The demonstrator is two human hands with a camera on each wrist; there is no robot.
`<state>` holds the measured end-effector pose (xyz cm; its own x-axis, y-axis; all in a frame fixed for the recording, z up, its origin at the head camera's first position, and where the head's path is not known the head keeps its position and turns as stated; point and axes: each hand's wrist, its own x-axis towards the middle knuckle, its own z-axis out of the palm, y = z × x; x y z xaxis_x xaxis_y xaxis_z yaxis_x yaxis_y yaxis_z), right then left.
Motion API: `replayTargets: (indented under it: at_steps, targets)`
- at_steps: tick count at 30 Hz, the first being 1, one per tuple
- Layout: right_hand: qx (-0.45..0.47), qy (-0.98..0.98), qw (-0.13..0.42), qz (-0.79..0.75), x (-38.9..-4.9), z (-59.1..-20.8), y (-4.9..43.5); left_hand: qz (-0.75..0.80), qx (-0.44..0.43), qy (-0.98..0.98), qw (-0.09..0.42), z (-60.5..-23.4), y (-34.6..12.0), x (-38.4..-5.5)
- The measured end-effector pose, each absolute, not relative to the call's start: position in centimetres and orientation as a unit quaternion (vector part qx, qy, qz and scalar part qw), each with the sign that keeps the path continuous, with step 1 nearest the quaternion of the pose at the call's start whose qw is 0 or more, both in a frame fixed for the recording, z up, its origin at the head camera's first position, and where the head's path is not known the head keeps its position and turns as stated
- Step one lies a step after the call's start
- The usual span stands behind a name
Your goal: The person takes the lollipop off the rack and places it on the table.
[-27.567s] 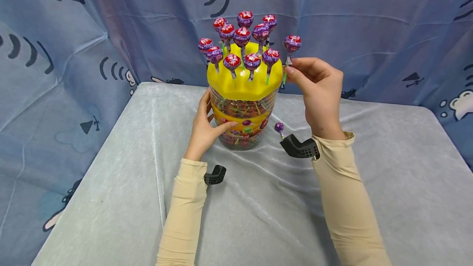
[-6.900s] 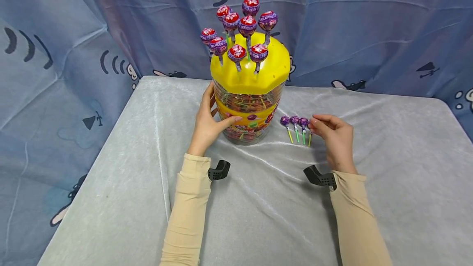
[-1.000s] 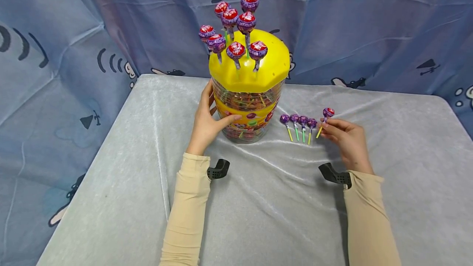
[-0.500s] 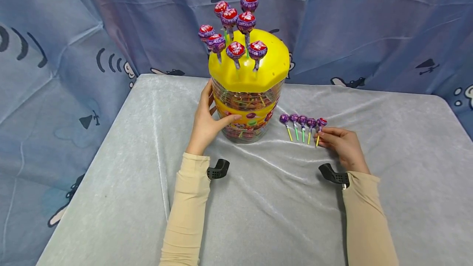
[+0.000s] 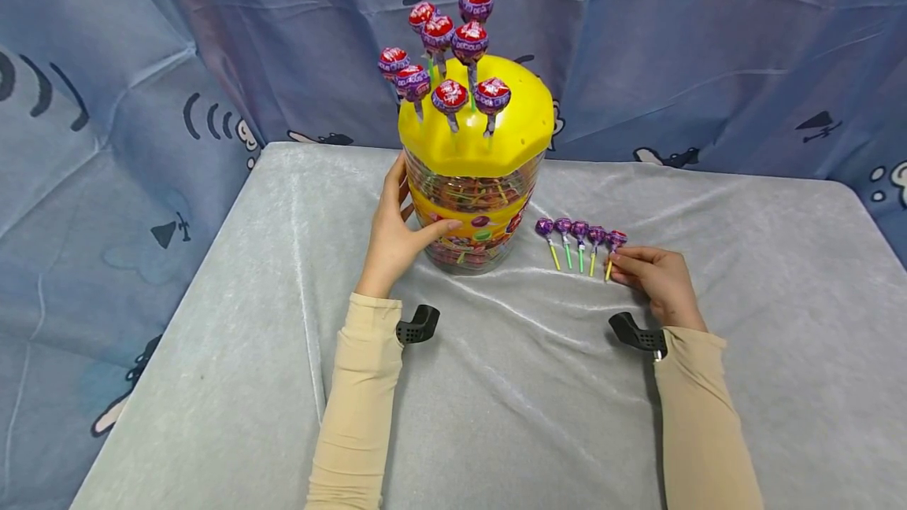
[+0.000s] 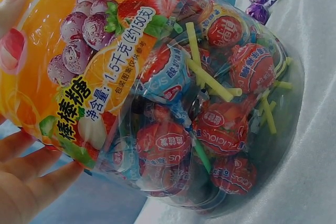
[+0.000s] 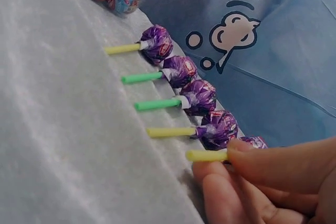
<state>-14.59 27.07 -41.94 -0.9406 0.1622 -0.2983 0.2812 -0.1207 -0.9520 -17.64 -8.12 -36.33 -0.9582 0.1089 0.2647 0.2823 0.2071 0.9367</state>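
A clear jar (image 5: 489,195) with a yellow lid (image 5: 524,120) and a fruit-print label (image 6: 86,72) stands on the grey cloth. Wrapped lollipops show through its wall. My left hand (image 5: 393,246) holds the jar's left side, thumb across the front. Several red-and-purple lollipops (image 5: 471,42) stand upright in the lid, mostly at its left and front. Right of the jar, purple lollipops (image 5: 579,230) lie in a row, sticks towards me. At the row's right end my right hand (image 5: 659,278) pinches another lollipop (image 5: 616,238) by its yellow stick (image 7: 205,156). Its head is partly hidden in the right wrist view.
Grey velvety cloth (image 5: 510,408) covers the table. A blue patterned curtain (image 5: 680,53) hangs close behind its back edge and along the left. Black wrist mounts (image 5: 418,324) stick out from both beige sleeves (image 5: 701,415).
Over the last second, my right hand lowered its lollipop to the row's right end. Earlier, more lollipops stood in the lid and one lay on the cloth. My left hand stays on the jar.
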Motion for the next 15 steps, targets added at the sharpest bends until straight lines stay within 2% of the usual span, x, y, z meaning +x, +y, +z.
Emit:
replayTargets:
  at_steps: [10, 15]
  targets:
    - [0.157, 0.706, 0.018, -0.69, -14.57, -42.0, 26.89, -0.619, -0.127, -0.772, 0.07, -36.29, -8.11, -17.64]
    - [0.167, 0.766, -0.005, -0.62, -14.62, -41.88, 26.66, -0.619, -0.128, -0.772, 0.069, -36.32, -8.11, -17.64]
